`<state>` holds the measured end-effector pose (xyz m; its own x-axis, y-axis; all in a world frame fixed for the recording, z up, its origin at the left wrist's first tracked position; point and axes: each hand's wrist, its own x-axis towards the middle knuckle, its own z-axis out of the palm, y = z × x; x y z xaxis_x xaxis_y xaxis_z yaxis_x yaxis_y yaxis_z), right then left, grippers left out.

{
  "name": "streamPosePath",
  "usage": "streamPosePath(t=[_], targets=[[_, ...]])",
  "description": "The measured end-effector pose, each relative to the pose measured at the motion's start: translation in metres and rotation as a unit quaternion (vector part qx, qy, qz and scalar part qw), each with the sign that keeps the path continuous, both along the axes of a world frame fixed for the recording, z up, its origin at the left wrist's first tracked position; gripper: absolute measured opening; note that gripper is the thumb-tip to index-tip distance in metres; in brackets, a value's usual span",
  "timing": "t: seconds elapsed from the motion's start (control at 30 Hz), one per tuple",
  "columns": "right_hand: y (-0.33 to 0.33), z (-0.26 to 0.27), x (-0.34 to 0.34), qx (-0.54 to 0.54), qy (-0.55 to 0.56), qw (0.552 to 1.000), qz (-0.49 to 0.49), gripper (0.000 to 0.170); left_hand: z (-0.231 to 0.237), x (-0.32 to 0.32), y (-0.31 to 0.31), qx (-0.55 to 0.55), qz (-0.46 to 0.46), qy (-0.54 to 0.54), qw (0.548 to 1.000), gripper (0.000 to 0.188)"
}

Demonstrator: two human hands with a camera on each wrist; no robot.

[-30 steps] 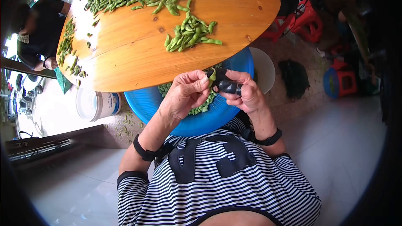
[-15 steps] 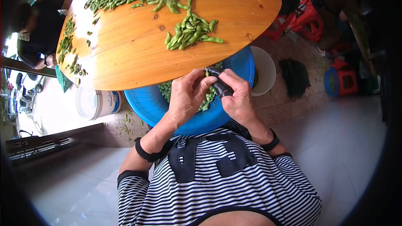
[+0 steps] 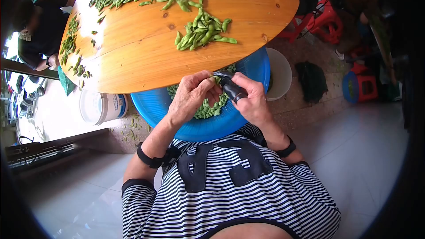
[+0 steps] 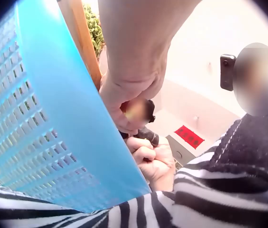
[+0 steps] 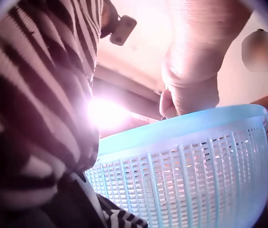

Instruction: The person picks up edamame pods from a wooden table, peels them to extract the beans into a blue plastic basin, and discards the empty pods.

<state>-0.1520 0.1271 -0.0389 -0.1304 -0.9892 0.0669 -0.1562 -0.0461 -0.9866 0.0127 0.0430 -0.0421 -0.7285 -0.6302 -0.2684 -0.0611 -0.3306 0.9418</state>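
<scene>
Head view: the left hand [image 3: 189,97] pinches a green pod [image 3: 217,80] between thumb and fingers. The right hand [image 3: 253,104], with black covers [image 3: 233,89] on its digits, grips the same pod from the other side. The pod sits above the blue basket [image 3: 148,111], just beside the edge of the wooden table [image 3: 133,62]; loose green beans [image 3: 208,111] lie below. In the inspector's judgement, a firm left pinch, with covered digits pressing close to it, gives best control; working low over the beans limits scatter. The table edge restricts forward movement. Room appears freer toward the torso, within the basket rim; a small pod heap [image 3: 203,31] lies beyond the edge.

Left wrist view: the basket wall rises beside both hands, so sideways travel there calls for care. The right hand's fingers are curled; the pod cannot be made out with certainty.

Right wrist view: the rim crosses before the right hand, hiding its fingertips; their grip cannot be told here.
</scene>
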Motion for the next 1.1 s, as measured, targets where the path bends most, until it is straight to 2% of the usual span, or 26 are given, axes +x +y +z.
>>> streamPosePath(t=[0.03, 0.1, 0.17, 0.23, 0.3, 0.37, 0.43, 0.5, 0.57, 0.7, 0.73, 0.8, 0.87, 1.03, 1.1], targets=[[0.001, -0.001, 0.001, 0.000, 0.001, 1.000, 0.000, 0.030, -0.005, -0.002, 0.005, 0.013, 0.030, 0.035, 0.999, 0.025], [0.002, -0.003, 0.003, -0.069, 0.101, 0.992, -0.029, 0.031, -0.014, -0.005, 0.009, 0.027, 0.059, 0.070, 0.995, 0.025], [0.002, -0.006, -0.001, -0.077, 0.087, 0.993, -0.029, 0.030, -0.020, -0.006, 0.010, 0.026, 0.052, 0.101, 0.993, 0.023], [0.003, -0.002, -0.004, 0.010, -0.055, 0.998, -0.025, 0.033, -0.014, -0.011, 0.012, 0.038, 0.058, 0.103, 0.992, 0.021], [0.006, 0.002, -0.006, 0.042, -0.086, 0.995, -0.034, 0.033, -0.010, -0.010, 0.014, 0.050, 0.066, 0.104, 0.991, 0.019], [0.008, -0.001, -0.016, 0.055, -0.329, 0.942, 0.048, 0.035, -0.010, -0.008, 0.013, 0.068, 0.071, 0.122, 0.988, 0.015], [0.006, 0.001, -0.013, 0.050, -0.335, 0.941, 0.020, 0.035, -0.013, -0.008, 0.014, 0.099, 0.079, 0.123, 0.984, 0.014], [0.007, -0.007, -0.017, 0.003, -0.365, 0.929, 0.061, 0.037, -0.012, -0.009, 0.015, 0.131, 0.089, 0.122, 0.980, 0.012], [0.006, -0.004, -0.017, 0.010, -0.354, 0.933, 0.057, 0.036, -0.006, -0.010, 0.016, 0.172, 0.103, 0.127, 0.971, 0.012], [0.007, 0.007, -0.016, 0.054, -0.355, 0.933, 0.041, 0.033, -0.009, -0.012, 0.017, 0.165, 0.126, 0.159, 0.965, 0.011], [0.008, 0.006, -0.020, 0.053, -0.355, 0.932, 0.041, 0.033, -0.008, -0.011, 0.017, 0.130, 0.133, 0.155, 0.970, 0.011], [0.010, 0.005, -0.028, 0.133, -0.395, 0.902, 0.111, 0.031, -0.007, -0.010, 0.018, 0.095, 0.140, 0.150, 0.974, 0.010], [0.011, 0.007, -0.024, 0.134, -0.386, 0.907, 0.103, 0.031, -0.004, -0.010, 0.020, 0.029, 0.144, 0.088, 0.985, 0.009], [0.012, 0.010, -0.018, 0.135, -0.377, 0.912, 0.093, 0.031, -0.007, -0.013, 0.025, -0.057, 0.170, 0.062, 0.982, 0.007], [0.012, 0.010, -0.014, 0.133, -0.355, 0.924, 0.045, 0.032, -0.009, -0.012, 0.025, -0.088, 0.163, 0.057, 0.981, 0.006]])
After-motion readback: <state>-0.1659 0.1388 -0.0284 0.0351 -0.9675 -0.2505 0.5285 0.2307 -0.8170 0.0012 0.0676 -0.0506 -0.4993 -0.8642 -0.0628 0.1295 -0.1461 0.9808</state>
